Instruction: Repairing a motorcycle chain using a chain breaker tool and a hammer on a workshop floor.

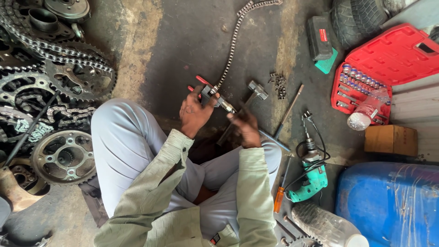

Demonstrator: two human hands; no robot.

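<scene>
I am crouched on a dark concrete floor. My left hand (194,113) grips a red-handled chain tool (204,88) clamped on the near end of a long drive chain (232,45) that runs away up the floor. My right hand (244,126) holds the tool's metal screw handle (227,106) just to the right. A hammer (257,89) lies beside my right hand, its head pointing away.
A pile of sprockets (64,153) and chains lies at left. An open red socket set (366,87), a green power drill (312,176), an orange screwdriver (279,199), a blue drum (388,201), loose chain links (278,84), a cardboard box (391,139) and plastic bottles lie at right.
</scene>
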